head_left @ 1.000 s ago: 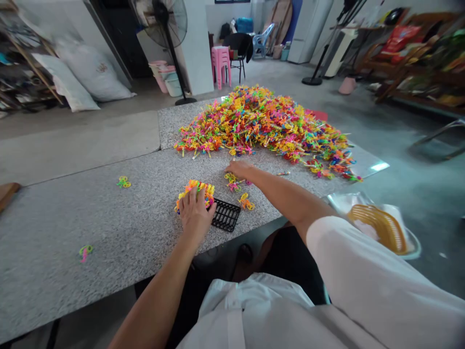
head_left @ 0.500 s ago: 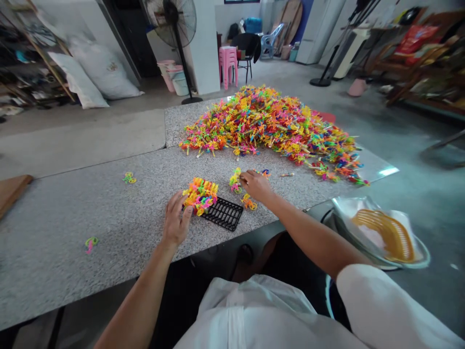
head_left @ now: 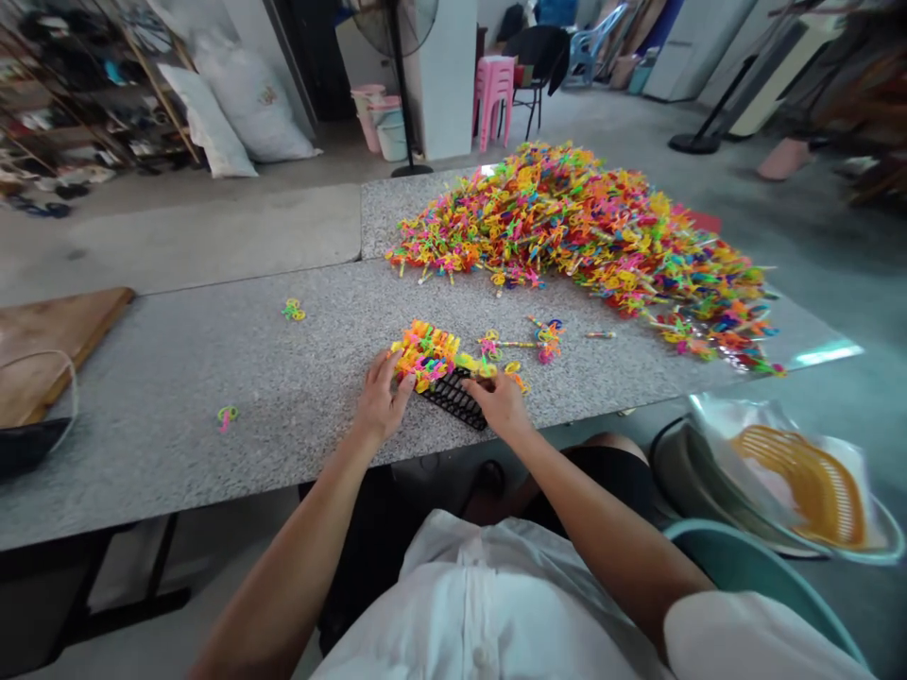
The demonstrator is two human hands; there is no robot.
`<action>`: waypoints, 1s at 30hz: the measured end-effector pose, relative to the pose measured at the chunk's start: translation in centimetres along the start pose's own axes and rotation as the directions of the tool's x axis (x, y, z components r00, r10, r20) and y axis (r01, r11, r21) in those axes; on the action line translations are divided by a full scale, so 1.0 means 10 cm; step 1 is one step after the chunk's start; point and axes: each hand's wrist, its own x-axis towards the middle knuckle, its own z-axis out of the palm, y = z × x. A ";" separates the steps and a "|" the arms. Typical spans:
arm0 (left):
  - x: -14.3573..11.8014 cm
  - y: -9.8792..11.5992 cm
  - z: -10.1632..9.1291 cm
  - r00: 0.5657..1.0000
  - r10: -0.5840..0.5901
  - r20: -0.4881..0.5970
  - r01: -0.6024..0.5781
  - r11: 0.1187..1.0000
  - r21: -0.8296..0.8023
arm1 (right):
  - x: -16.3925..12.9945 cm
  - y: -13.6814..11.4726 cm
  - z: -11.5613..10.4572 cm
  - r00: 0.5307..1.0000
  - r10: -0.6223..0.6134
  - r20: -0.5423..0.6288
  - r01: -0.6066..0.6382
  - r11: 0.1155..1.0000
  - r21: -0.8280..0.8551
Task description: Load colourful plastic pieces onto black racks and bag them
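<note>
The left hand (head_left: 379, 404) rests with loose fingers against a black grid tray (head_left: 457, 399) half-filled with colourful plastic pieces (head_left: 423, 351); the right hand (head_left: 502, 401) pinches a yellow piece (head_left: 473, 365) over it on the worktop (head_left: 213, 359).

A black grid tray (head_left: 453, 399) lay flat between the left hand (head_left: 379, 406) and right hand (head_left: 502, 404), its far-left part packed with upright neon plastic pieces (head_left: 423, 353); a yellow-green piece (head_left: 476, 365) sat at the right fingertips
</note>
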 end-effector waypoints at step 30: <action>-0.12 0.17 0.16 0.999 0.036 -0.033 -0.035 0.999 0.036 | -0.01 -0.26 0.29 0.974 0.043 0.222 0.091 0.823 -0.561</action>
